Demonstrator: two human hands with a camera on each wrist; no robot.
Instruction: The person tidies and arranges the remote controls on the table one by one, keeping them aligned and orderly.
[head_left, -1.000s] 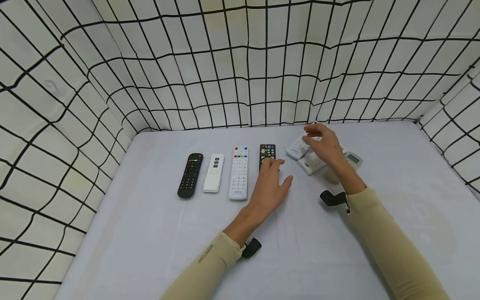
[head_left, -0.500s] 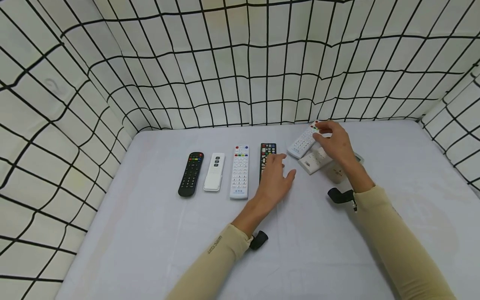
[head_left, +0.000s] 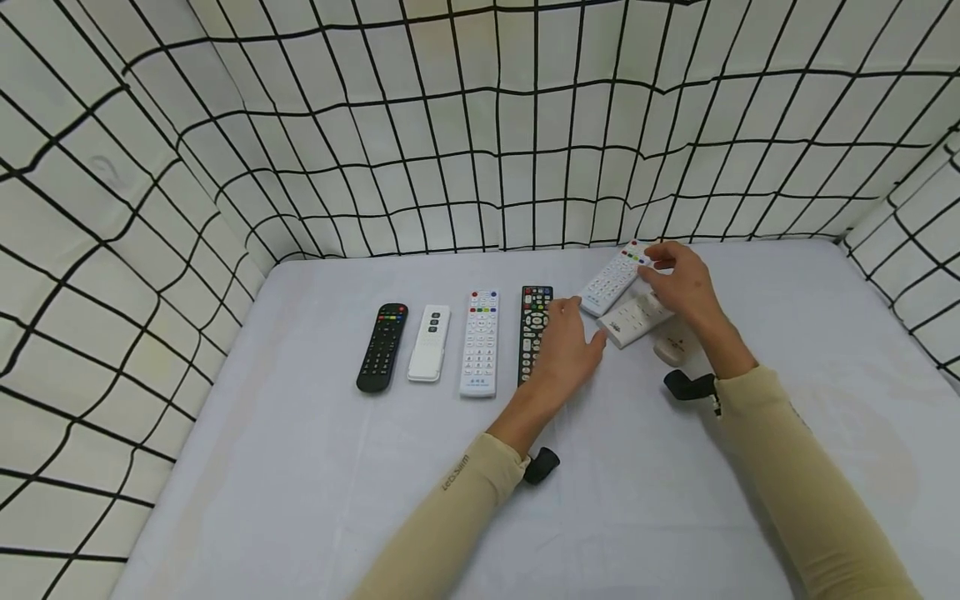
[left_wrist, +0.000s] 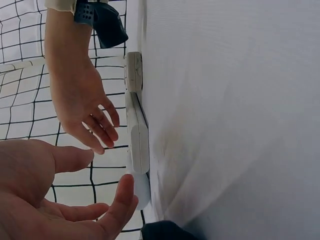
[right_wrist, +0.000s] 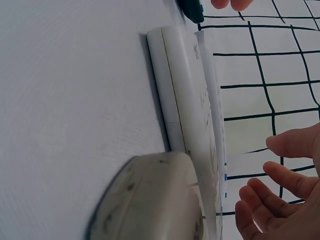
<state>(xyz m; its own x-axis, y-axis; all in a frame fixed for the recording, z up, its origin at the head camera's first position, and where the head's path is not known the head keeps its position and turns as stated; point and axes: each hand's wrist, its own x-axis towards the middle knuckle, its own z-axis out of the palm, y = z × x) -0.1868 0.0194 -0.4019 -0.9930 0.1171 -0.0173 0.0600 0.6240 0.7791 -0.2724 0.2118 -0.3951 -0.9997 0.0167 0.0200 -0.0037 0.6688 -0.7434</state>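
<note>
In the head view my left hand [head_left: 564, 346] hovers at the right side of a black remote control [head_left: 532, 333], covering part of it. Its thumb and fingers are spread apart with nothing between them, as the left wrist view also shows. My right hand [head_left: 686, 283] is over the upper right end of a white remote control [head_left: 615, 279] with coloured buttons. In the right wrist view those fingers [right_wrist: 272, 200] bend loosely, a little apart from the remotes. Beneath lie a cream remote [head_left: 633, 319] and a rounded beige remote [head_left: 671, 346], partly overlapped or hidden by the hand.
Left of my hands, a long white remote [head_left: 478, 346], a small white remote [head_left: 429, 343] and another black remote [head_left: 382, 348] lie roughly side by side. White cloth covers the table [head_left: 300, 483]. Black netting [head_left: 450, 150] over white walls encloses the back and sides.
My left hand has moved right, uncovering more of the black remote. My right hand has shifted right from over the white remote, which now lies slightly farther right at its lower end.
</note>
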